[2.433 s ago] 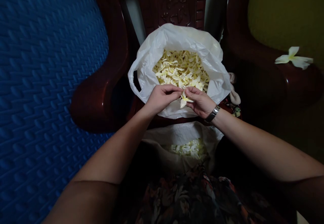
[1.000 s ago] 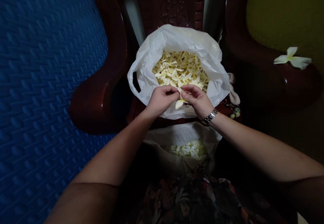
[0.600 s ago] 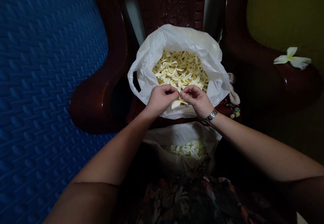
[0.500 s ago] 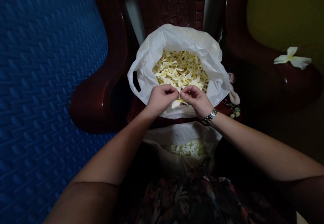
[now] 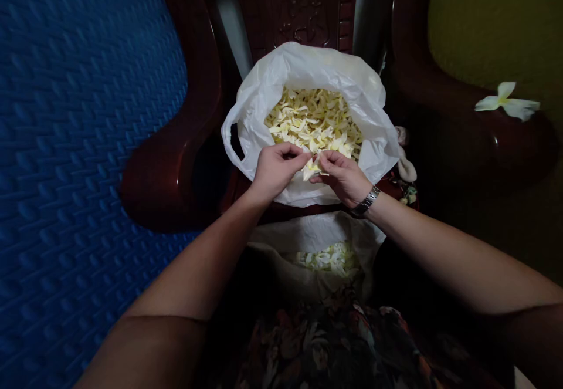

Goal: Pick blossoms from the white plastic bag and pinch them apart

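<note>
A white flower with a yellow centre (image 5: 310,171) is between my two hands, over the near rim of a white plastic bag (image 5: 303,60). My right hand (image 5: 347,179), with a metal watch at the wrist, has its thumb and fingers closed on the flower. Opposite it, my left hand (image 5: 273,171) is closed in a pinch at the flower's upper edge; its fingertips partly cover what they hold. Many cream-yellow flowers (image 5: 314,116) fill the bag below and beyond my hands.
The bag rests on a dark carved wooden chair (image 5: 303,7) between curved armrests. Nearer my lap, a second pale bag (image 5: 303,227) holds whitish petals (image 5: 329,259). A single white flower (image 5: 505,102) lies on the right armrest. Blue textured matting (image 5: 88,113) covers the left side.
The flower between my hands has turned and its long lower petal no longer sticks out to the left. My right fingers have shifted around it; my left hand has moved slightly.
</note>
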Tool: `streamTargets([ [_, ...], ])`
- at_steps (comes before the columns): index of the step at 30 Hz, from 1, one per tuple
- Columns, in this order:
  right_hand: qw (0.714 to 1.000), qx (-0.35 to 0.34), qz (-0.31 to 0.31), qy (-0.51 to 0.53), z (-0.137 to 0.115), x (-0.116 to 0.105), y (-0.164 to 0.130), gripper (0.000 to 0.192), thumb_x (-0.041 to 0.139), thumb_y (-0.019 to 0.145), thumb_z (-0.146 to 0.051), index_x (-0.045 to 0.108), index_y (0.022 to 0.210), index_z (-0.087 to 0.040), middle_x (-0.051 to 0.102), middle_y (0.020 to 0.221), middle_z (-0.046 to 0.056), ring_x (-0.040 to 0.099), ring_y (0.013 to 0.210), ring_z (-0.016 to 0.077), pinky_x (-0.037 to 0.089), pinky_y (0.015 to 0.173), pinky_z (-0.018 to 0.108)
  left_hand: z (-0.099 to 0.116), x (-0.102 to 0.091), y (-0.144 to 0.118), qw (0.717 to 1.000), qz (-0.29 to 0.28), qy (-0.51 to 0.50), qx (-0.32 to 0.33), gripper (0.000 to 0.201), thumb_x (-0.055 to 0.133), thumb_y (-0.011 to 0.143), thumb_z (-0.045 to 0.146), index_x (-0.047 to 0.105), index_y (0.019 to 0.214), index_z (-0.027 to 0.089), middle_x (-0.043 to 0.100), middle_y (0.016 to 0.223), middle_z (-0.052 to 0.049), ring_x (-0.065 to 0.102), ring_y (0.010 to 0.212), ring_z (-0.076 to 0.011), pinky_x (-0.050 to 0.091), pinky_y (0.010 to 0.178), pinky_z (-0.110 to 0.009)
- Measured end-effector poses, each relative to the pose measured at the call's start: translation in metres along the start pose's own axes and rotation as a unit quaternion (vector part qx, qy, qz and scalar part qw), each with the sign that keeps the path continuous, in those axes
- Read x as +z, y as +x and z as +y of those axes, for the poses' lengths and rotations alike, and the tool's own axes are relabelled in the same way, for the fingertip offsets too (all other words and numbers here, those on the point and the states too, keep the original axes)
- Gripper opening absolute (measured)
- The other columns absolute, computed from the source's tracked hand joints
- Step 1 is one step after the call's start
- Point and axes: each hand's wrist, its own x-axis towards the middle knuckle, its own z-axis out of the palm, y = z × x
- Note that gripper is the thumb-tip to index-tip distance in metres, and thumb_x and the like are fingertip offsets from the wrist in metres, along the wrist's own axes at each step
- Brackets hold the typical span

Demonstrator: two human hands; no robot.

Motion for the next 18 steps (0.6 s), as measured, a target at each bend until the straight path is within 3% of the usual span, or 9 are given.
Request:
streamTargets([
  [9, 0.995, -0.083, 0.045, -0.025, -0.013, -0.005, 0.005, 0.042, 0.094, 0.058, -0.049, 0.069, 0.080, -0.023, 0.070, 0.104, 0.000, 0.056, 0.085, 0.0130, 0.048, 0.090, 0.030, -0.014, -0.011, 0.015, 0.997, 0.074, 0.009, 0.006, 0.014, 0.078, 0.069, 0.024, 0.068, 0.065, 0.014, 0.062, 0.061, 0.003, 0.052, 0.060, -0.0099, 0.042, 0.063, -0.024],
  [13, 0.996, -0.080, 0.041, -0.027, -0.021, -0.013, 0.008, 0.040, 0.093, 0.061, -0.048, 0.069, 0.080, -0.022, 0.070, 0.093, -0.001, 0.055, 0.080, 0.0118, 0.046, 0.081, 0.028, -0.015, -0.014, 0.015, 0.999, 0.023, 0.037, 0.022, 0.016, 0.077, 0.073, 0.028, 0.070, 0.067, 0.015, 0.065, 0.064, 0.001, 0.054, 0.062, -0.0113, 0.045, 0.065, -0.025],
  [18, 0.995, -0.062, 0.052, -0.059, -0.022, -0.014, 0.008, 0.046, 0.093, 0.057, -0.052, 0.063, 0.074, -0.021, 0.059, 0.077, -0.003, 0.051, 0.071, 0.0114, 0.046, 0.069, 0.027, -0.015, -0.009, 0.008, 0.984, -0.066, 0.104, 0.125, 0.018, 0.070, 0.082, 0.032, 0.073, 0.074, 0.016, 0.072, 0.079, -0.004, 0.063, 0.076, -0.0154, 0.049, 0.076, -0.028],
])
